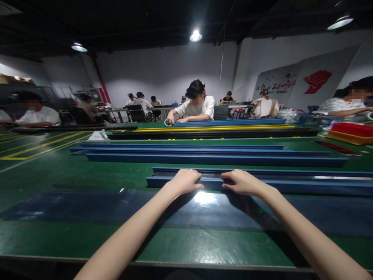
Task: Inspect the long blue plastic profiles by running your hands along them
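A long blue U-shaped channel point(309, 187) lies lengthwise across the table in front of me. My left hand point(186, 181) grips its near wall, fingers hooked over the top edge and thumb on the near side. A short way to the right, my right hand point(240, 181) pinches the same wall in a matching grip. Between the hands, a stretch of the wall shows. Closer to me, a dark, glossy, see-through plastic strip point(96, 208) lies flat, partly under my forearms.
Beyond are more blue channels point(204, 158), a yellow strip point(218, 127) and black lengths point(151, 136) on the green table point(116, 175). A red bin point(351, 130) and a dark phone-like slab point(336, 147) sit right. Opposite, a person point(201, 107) holds a white ring point(166, 123).
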Available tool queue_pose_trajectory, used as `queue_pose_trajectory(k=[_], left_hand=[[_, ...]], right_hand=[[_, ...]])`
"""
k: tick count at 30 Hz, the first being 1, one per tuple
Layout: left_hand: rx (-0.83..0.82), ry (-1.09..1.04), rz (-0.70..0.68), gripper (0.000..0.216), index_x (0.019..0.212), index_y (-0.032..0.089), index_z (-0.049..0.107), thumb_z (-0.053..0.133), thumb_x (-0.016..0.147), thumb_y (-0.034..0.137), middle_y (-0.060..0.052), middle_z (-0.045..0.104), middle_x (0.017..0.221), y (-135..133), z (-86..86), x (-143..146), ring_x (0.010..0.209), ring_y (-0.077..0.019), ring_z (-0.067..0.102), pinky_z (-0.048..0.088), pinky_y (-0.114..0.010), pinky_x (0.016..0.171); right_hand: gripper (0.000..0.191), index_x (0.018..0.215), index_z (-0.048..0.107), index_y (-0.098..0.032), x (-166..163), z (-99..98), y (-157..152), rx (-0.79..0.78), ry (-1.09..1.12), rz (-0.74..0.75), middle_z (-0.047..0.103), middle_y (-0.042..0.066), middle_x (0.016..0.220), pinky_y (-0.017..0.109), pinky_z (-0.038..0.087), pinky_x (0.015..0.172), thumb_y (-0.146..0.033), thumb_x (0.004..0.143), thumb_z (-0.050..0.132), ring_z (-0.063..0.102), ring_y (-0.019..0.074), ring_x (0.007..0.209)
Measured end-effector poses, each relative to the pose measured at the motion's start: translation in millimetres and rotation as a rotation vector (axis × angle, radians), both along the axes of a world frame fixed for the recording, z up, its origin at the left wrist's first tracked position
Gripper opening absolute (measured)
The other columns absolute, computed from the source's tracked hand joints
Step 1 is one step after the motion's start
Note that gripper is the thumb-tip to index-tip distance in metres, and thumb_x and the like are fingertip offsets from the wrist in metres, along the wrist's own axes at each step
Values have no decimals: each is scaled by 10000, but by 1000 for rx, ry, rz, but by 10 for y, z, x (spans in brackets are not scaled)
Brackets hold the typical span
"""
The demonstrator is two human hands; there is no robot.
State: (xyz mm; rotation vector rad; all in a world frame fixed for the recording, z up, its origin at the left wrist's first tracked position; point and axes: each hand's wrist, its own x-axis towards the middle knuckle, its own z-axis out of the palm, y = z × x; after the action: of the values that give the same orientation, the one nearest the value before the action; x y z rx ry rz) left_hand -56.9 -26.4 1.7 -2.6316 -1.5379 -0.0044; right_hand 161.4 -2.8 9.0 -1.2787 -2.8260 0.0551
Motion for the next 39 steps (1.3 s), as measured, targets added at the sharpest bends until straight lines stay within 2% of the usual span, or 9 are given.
queue_pose_trajectory(k=[4, 9, 14, 20, 24, 30, 36, 39], left_hand=[[8, -16, -49, 262, 829, 203, 585, 494, 795, 446, -60, 646, 918, 35, 6, 179, 847, -222, 607, 435, -281, 643], [54, -40, -107, 223, 846, 197, 566, 510, 800, 407, -44, 639, 935, 39, 0, 345, 865, -204, 603, 430, -263, 625], [122, -41, -125, 185, 824, 192, 555, 519, 806, 372, -27, 640, 926, 31, -5, 386, 841, -182, 605, 420, -249, 606], [121, -23, -115, 161, 810, 194, 546, 506, 807, 350, -26, 647, 916, 25, 15, 396, 815, -186, 615, 406, -246, 559], [94, -7, -91, 132, 797, 199, 549, 524, 784, 328, -22, 655, 911, 19, 47, 360, 822, -195, 620, 408, -248, 558], [36, 38, 4, 101, 804, 206, 577, 543, 754, 286, -35, 667, 890, -15, 99, 152, 843, -219, 621, 430, -269, 611], [2, 75, 109, 109, 817, 209, 601, 571, 745, 285, -50, 669, 888, -33, 153, 18, 864, -228, 618, 436, -277, 648], [6, 62, 104, 131, 827, 209, 606, 588, 744, 310, -45, 663, 894, -26, 182, 43, 869, -220, 613, 438, -271, 654]], right_hand=[[143, 767, 591, -216, 126, -30, -8, -3, 3, -39, 659, 33, 737, 221, 298, 541, -279, 798, 466, 588, 161, 672], [146, 806, 594, -210, 138, -86, -33, 47, 8, -38, 672, 48, 788, 228, 293, 567, -252, 809, 455, 607, 175, 727], [164, 818, 594, -210, 127, -93, -38, 37, 6, -62, 670, 53, 794, 230, 272, 539, -271, 820, 442, 612, 180, 728], [183, 837, 594, -227, 230, -91, -49, 37, 27, -90, 671, 47, 824, 224, 296, 549, -315, 834, 433, 614, 185, 753], [193, 847, 598, -235, 460, -103, -46, 52, 17, -141, 670, 49, 845, 222, 307, 554, -333, 838, 432, 614, 191, 789], [217, 813, 602, -237, 796, -157, -36, 125, -7, -238, 674, 53, 852, 230, 309, 549, -366, 842, 430, 618, 212, 816], [241, 781, 597, -216, 689, -153, -37, 199, -64, -212, 680, 55, 813, 234, 288, 541, -350, 861, 414, 629, 205, 781], [220, 782, 594, -210, 566, -114, -41, 220, -110, -210, 680, 59, 795, 238, 271, 527, -330, 858, 427, 631, 204, 750]])
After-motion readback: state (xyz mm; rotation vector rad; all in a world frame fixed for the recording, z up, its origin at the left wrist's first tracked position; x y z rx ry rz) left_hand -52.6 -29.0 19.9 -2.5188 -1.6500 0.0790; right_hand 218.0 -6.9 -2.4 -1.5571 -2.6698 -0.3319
